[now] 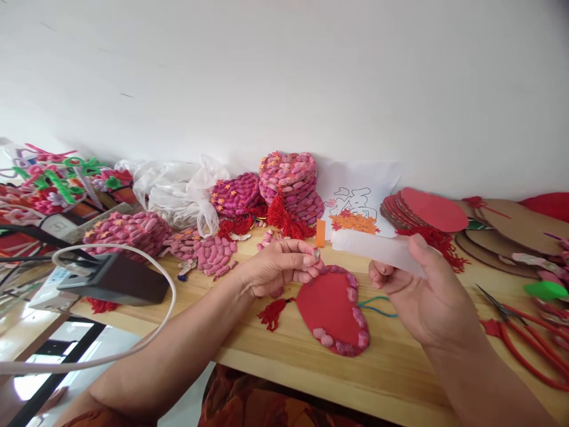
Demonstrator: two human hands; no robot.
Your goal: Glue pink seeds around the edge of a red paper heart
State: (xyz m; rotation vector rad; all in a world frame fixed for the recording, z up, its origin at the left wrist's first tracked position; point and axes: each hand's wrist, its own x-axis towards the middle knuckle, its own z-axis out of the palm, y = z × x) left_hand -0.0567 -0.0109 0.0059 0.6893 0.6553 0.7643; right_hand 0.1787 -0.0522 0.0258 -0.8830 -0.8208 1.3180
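Note:
My left hand [278,267] pinches a small pale shiny piece [316,254] between thumb and forefinger; it is too small to name surely. In my right hand [422,302] a whitish, partly see-through strip [376,246] is held under the thumb, stretching toward the left hand. Below both hands lies a red rounded card [326,305] on the table, partly edged with pink-painted peanut shells [352,295]. A red tassel [271,313] hangs from its left side, and a teal cord [377,305] comes out at its right.
Shell-covered discs [291,184] stand stacked by the wall, beside a paper [360,178] bearing orange stars [355,222]. Red-handled scissors [515,326] and brown discs [502,231] lie right. Left are a plastic bag [175,193], a black adapter [120,279] and a white cable [171,290].

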